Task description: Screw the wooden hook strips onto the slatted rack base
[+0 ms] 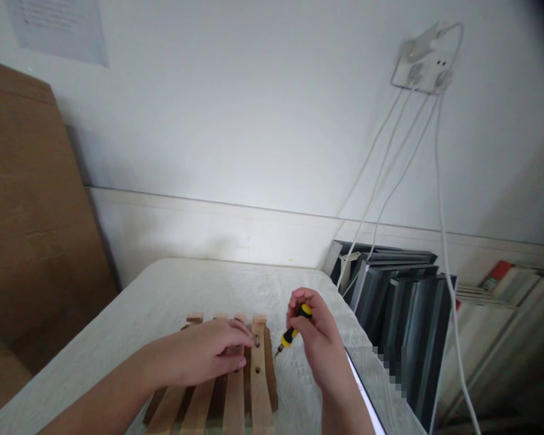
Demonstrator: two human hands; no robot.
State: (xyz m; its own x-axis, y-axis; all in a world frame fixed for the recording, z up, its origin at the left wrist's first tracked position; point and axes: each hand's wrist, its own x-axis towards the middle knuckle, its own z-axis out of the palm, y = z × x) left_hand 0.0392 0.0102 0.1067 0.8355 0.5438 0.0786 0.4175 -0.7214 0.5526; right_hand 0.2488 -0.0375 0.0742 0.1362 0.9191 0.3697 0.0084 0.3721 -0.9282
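A slatted wooden rack (258,386) lies on the white-covered table (163,302). My left hand (204,359) rests on its slats, and its fingertips pinch a small screw (256,341) standing upright in the rightmost slat. My right hand (317,338) is closed round a short yellow-and-black screwdriver (292,333). The tool's tip points down and to the left, close to the slat's right edge.
Dark folders and binders (390,296) stand beside the table on the right, with books (503,284) behind them. White cables (390,181) hang from a wall socket (424,66). A large cardboard sheet (31,211) leans at the left. A tablet's edge (365,399) lies under my right forearm.
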